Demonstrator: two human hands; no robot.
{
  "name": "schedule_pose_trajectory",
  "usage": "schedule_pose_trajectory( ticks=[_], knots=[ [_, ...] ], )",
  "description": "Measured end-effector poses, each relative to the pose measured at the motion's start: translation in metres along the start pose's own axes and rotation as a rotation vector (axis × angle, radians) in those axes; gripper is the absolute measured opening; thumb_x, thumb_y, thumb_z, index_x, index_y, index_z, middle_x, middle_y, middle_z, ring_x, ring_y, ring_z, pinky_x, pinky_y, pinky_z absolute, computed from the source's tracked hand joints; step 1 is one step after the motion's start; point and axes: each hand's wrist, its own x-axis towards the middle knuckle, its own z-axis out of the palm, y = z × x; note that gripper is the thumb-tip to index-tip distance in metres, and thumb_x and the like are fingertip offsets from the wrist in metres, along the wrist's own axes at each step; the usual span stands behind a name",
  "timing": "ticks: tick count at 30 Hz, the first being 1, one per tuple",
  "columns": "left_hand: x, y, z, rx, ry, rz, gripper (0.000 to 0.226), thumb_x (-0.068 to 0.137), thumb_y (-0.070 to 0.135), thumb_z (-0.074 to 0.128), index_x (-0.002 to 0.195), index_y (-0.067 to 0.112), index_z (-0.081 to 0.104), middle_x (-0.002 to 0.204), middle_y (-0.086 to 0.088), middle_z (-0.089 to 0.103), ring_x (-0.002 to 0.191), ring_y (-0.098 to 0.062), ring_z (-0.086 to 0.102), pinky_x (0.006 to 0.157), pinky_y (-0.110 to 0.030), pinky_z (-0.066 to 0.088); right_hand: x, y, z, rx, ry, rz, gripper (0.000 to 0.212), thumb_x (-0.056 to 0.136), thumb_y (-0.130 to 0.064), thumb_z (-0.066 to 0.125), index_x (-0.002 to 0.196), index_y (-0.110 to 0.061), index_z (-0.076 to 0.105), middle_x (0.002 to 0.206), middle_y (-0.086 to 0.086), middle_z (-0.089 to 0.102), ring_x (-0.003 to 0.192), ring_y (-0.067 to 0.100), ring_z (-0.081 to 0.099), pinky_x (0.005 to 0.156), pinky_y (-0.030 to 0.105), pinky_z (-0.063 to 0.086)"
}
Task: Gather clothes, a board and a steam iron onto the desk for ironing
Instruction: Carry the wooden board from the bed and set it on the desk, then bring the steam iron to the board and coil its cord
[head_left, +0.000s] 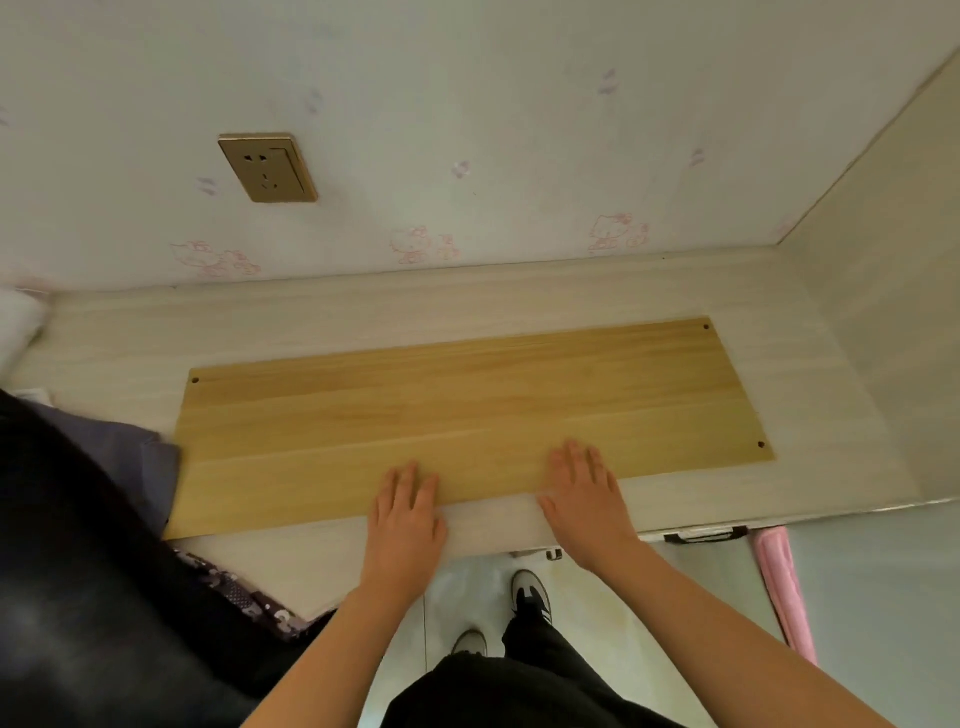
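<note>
Surveying from the left, we find dark clothes (78, 545) heaped over the near left corner of the desk (130, 332), one grey-blue fold touching the left end of the wooden board (467, 405). A wall socket (267, 167) sits above the far left of the desk; we judge the spot was chosen for the iron's cord. The board lies flat and lengthwise, slightly skewed, its near edge close to the desk's front edge. The left hand (408, 519) and right hand (587, 504) rest across that near edge, fingers straight and flat, gripping nothing; we judge they are squaring the board. Bare desk runs along the far side and at the right end, up to the side panel (872, 338). No steam iron is in view. The board can slide farther or rightward; the clothes block it leftward.
</note>
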Motion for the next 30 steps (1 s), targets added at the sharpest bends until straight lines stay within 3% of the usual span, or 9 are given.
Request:
schedule_pose_trajectory(
  ticks=[6, 11, 17, 23, 30],
  knots=[
    [-0.037, 0.0, 0.011, 0.076, -0.062, 0.135, 0.055, 0.097, 0.029, 0.038, 0.149, 0.025, 0.02, 0.161, 0.0, 0.005, 0.148, -0.024, 0.0, 0.12, -0.041, 0.007, -0.054, -0.019, 0.024, 0.084, 0.021, 0.061, 0.059, 0.102, -0.031, 0.031, 0.151, -0.01, 0.008, 0.159, 0.007, 0.012, 0.147, 0.028, 0.007, 0.118, 0.043, 0.016],
    [-0.052, 0.007, 0.003, 0.072, -0.045, 0.232, 0.051, 0.098, 0.027, 0.04, 0.147, 0.021, 0.03, 0.155, 0.002, 0.028, 0.147, -0.02, 0.012, 0.119, -0.037, 0.012, -0.101, -0.018, 0.039, 0.117, 0.094, 0.131, 0.055, 0.101, -0.031, 0.033, 0.149, -0.008, 0.018, 0.153, 0.01, 0.027, 0.145, 0.027, 0.017, 0.117, 0.042, 0.02],
    [-0.07, 0.046, 0.0, 0.089, -0.037, 0.496, 0.044, 0.098, 0.024, 0.043, 0.142, 0.017, 0.042, 0.14, 0.002, 0.049, 0.139, -0.018, 0.032, 0.117, -0.034, 0.02, -0.155, -0.005, 0.055, 0.187, 0.163, 0.254, 0.053, 0.101, -0.03, 0.033, 0.148, -0.009, 0.021, 0.15, 0.009, 0.032, 0.144, 0.026, 0.019, 0.118, 0.041, 0.018],
    [-0.091, 0.096, 0.007, 0.072, -0.049, 0.714, 0.04, 0.096, 0.019, 0.05, 0.135, 0.011, 0.051, 0.13, -0.002, 0.058, 0.129, -0.021, 0.045, 0.112, -0.035, 0.03, -0.213, 0.016, 0.069, 0.28, 0.29, 0.409, 0.044, 0.098, -0.031, 0.042, 0.137, -0.012, 0.039, 0.134, 0.005, 0.05, 0.129, 0.025, 0.04, 0.112, 0.035, 0.028],
    [-0.138, 0.153, 0.039, 0.084, -0.098, 0.9, 0.039, 0.094, 0.017, 0.051, 0.132, 0.01, 0.052, 0.125, -0.002, 0.06, 0.124, -0.019, 0.049, 0.105, -0.035, 0.04, -0.3, 0.046, 0.109, 0.329, 0.312, 0.609, 0.046, 0.098, -0.035, 0.041, 0.138, -0.012, 0.039, 0.134, 0.005, 0.05, 0.129, 0.025, 0.041, 0.111, 0.034, 0.029]
  ],
)
